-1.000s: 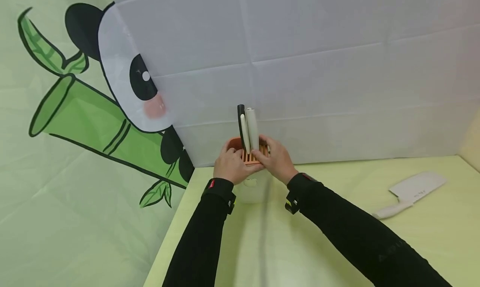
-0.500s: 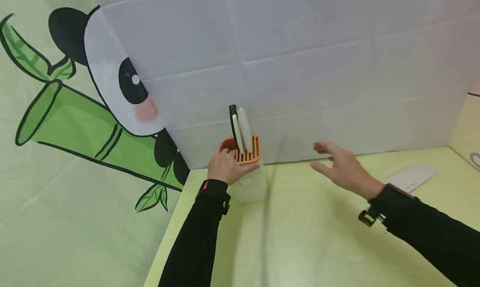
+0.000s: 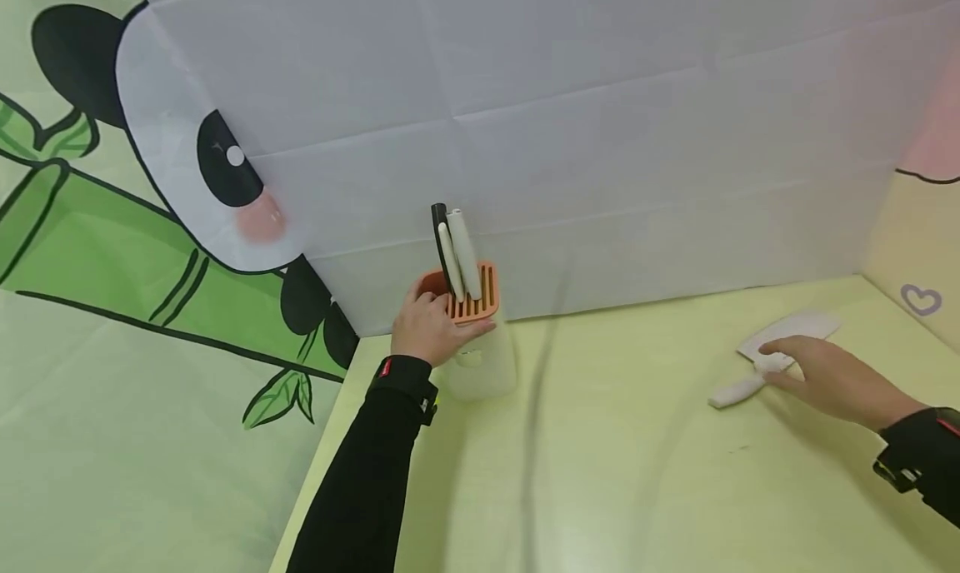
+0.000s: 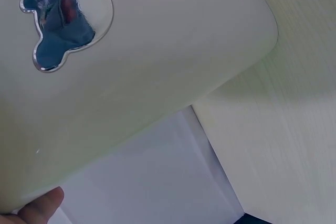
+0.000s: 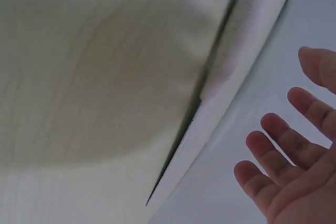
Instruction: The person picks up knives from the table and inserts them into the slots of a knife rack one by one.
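Note:
A cream knife block (image 3: pixel 483 369) with an orange slotted top (image 3: pixel 487 294) stands at the back left of the table. My left hand (image 3: pixel 427 331) grips its upper left side, thumb across the front. Out of the block rise a black handle (image 3: pixel 438 223) and two white handles, one large (image 3: pixel 466 252) and one slim. In the left wrist view the block's smooth wall (image 4: pixel 157 40) fills much of the frame. On the right, my right hand (image 3: pixel 828 377) hovers over a white cleaver (image 3: pixel 737 390) lying on the table. The right wrist view shows its fingers (image 5: pixel 270 156) spread apart, holding nothing.
The pale yellow table (image 3: pixel 600 456) meets a white cloth wall (image 3: pixel 600 140) just behind the block. A green panda-printed cloth (image 3: pixel 150 390) hangs to the left. Another printed wall (image 3: pixel 918 248) borders the table's right side.
My right hand has left the knife block and moved right to above the cleaver. The left hand stays on the block. The head view has shifted rightward.

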Action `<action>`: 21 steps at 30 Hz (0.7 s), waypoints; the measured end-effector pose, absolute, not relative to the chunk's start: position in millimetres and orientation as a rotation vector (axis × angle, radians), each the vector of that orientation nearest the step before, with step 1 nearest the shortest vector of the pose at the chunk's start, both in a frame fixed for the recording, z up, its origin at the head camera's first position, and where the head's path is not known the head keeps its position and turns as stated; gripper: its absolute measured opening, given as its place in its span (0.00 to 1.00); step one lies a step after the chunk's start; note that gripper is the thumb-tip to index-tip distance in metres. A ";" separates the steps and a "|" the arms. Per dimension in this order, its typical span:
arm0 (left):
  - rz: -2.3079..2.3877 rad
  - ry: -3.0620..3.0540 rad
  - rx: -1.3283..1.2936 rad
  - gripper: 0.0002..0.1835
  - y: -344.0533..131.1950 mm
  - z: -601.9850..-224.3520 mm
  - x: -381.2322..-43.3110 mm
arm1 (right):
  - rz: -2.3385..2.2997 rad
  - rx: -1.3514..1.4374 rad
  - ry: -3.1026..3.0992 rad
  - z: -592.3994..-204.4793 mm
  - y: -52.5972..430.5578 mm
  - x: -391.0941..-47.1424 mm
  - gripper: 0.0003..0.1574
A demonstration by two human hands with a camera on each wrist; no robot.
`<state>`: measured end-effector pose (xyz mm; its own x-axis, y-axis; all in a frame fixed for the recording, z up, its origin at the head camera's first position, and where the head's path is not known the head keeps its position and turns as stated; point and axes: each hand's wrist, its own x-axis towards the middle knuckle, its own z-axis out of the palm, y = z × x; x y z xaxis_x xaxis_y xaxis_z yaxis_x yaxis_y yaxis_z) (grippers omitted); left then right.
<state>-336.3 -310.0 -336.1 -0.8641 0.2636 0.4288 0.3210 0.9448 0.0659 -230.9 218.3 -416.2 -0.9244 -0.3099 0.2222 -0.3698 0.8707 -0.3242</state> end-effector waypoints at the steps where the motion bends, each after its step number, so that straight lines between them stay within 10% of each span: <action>1: -0.179 -2.677 -0.417 0.46 -311.1 -336.2 -336.4 | 0.541 0.551 -2.872 -420.4 218.2 -231.3 0.27; 21: -0.176 -2.669 -0.400 0.49 -304.4 -336.4 -343.2 | 0.450 0.464 -2.991 -446.6 191.7 -241.3 0.31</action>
